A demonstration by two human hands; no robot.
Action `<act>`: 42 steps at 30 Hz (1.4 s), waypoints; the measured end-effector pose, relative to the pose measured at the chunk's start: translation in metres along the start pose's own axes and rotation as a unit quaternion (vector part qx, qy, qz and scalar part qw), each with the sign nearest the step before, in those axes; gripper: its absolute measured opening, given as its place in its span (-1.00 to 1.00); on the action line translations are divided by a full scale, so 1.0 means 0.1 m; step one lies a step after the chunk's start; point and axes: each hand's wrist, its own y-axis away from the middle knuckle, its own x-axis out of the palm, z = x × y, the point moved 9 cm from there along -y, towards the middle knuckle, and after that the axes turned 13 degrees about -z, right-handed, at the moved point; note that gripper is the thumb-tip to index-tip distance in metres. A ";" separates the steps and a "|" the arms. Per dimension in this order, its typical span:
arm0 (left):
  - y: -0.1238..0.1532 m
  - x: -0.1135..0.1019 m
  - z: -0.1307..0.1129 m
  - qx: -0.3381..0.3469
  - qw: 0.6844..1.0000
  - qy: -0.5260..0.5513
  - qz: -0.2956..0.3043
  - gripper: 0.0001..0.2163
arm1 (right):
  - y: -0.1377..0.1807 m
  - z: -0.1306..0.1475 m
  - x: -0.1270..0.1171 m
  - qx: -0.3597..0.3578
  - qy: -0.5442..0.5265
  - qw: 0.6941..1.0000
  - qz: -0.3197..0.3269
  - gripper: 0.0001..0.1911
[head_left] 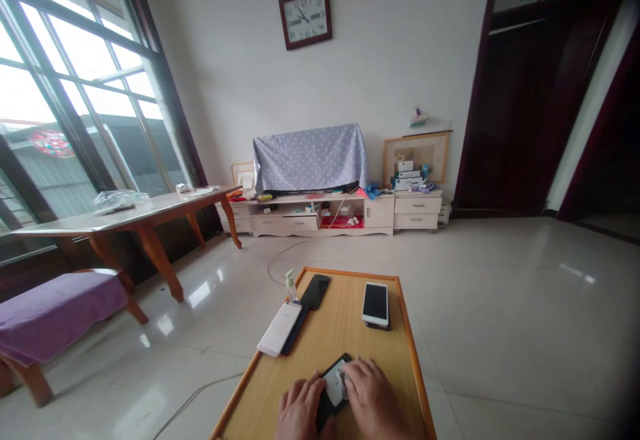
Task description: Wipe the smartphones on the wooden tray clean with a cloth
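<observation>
A black phone (pixel 336 377) lies on a small wooden table (pixel 345 333) right in front of me. My left hand (pixel 299 410) rests on the phone's left side with fingers curled. My right hand (pixel 371 397) covers its right side, fingers pressed at the screen on something small and pale that I cannot make out. Further up the table lie a white phone (pixel 375 303) on a dark one, a black phone (pixel 315 291), and a white device (pixel 279 328) over the left edge.
A small pump bottle (pixel 291 285) stands at the table's far left corner. A long wooden table (pixel 135 217) and a purple-covered bench (pixel 55 313) stand at left by the window. A low TV cabinet (pixel 330 213) lines the far wall. A cable runs across the tiled floor.
</observation>
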 end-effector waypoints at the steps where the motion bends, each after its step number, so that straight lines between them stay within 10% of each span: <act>1: 0.01 -0.02 0.00 -0.001 1.000 -0.010 0.002 -0.36 | 0.02 0.02 0.00 -0.010 0.013 1.000 -0.015 -0.70; 11: 0.14 -0.06 0.19 -0.001 0.999 0.036 0.004 -0.39 | 0.33 0.05 0.24 -0.100 0.127 0.986 -0.031 -0.71; 18: 0.30 -0.25 0.16 0.019 0.996 0.061 -0.061 -0.51 | 0.59 0.16 0.41 -0.035 0.183 0.982 0.042 -0.54; 42: 0.73 -0.56 0.26 0.009 0.996 0.043 -0.076 -0.52 | 0.71 0.53 0.09 0.025 0.086 0.995 0.030 -0.55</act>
